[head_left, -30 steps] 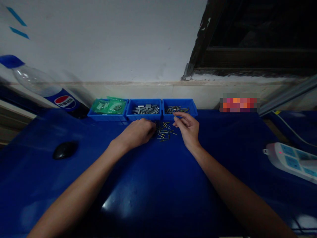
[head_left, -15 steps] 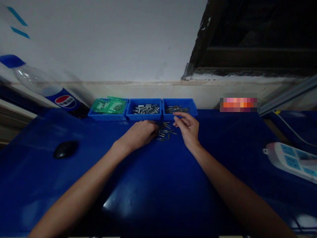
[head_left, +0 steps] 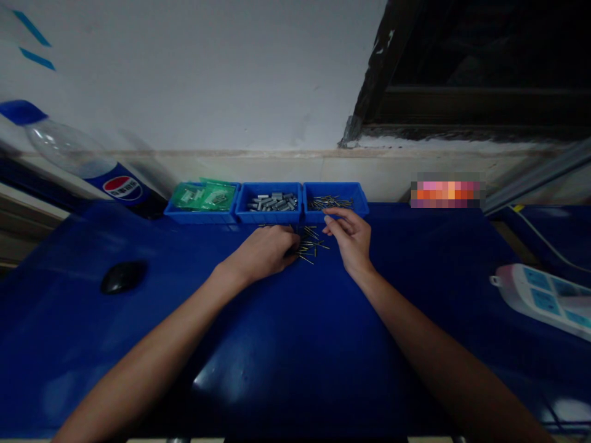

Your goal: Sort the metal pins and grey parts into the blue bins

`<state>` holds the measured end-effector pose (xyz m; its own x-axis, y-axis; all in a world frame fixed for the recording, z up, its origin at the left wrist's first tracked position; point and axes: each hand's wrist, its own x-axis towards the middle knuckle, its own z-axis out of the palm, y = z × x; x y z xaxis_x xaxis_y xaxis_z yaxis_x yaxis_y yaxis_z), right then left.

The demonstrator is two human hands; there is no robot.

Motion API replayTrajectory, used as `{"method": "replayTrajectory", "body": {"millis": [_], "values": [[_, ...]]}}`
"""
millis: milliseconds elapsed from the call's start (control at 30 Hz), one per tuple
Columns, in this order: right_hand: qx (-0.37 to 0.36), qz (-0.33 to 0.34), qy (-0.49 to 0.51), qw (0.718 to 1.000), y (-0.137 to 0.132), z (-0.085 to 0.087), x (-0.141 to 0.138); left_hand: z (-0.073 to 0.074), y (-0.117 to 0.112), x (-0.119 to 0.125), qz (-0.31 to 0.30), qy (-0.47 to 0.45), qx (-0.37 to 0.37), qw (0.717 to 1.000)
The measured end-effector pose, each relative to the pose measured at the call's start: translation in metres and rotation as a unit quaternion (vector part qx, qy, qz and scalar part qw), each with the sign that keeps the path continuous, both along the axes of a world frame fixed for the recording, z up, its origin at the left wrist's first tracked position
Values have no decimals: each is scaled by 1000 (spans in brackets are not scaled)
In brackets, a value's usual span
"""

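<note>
Several thin metal pins (head_left: 310, 241) lie scattered on the blue table (head_left: 295, 344) between my hands. My left hand (head_left: 263, 251) rests knuckles up at the pile's left edge, fingers curled down onto the pins; what they pinch is hidden. My right hand (head_left: 351, 237) hovers at the pile's right side with its fingers spread and slightly bent, holding nothing. Just behind stand three blue bins: the right bin (head_left: 357, 195) holds more pins, the middle bin (head_left: 269, 212) grey metal pieces, the left bin (head_left: 198, 215) green bags.
A cola bottle (head_left: 87, 166) lies at the back left beside the bins. A black mouse (head_left: 123, 277) sits on the left of the table. A white power strip (head_left: 545, 298) lies at the right edge. A wall runs close behind the bins.
My left hand has slid a little right, further onto the pins, and the pile has shifted slightly. My right hand has barely moved.
</note>
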<state>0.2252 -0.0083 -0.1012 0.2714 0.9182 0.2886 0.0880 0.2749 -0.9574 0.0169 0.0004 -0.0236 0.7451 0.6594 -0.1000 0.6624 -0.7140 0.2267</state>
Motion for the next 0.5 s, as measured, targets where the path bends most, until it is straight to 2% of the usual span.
{"method": "replayTrajectory", "body": {"millis": [267, 500], "values": [[4, 4, 19, 1000, 0, 0, 0, -3, 0, 0, 3, 3, 4, 1000], [4, 5, 20, 1000, 0, 2, -1, 1, 6, -10, -22, -34, -46, 998]]}}
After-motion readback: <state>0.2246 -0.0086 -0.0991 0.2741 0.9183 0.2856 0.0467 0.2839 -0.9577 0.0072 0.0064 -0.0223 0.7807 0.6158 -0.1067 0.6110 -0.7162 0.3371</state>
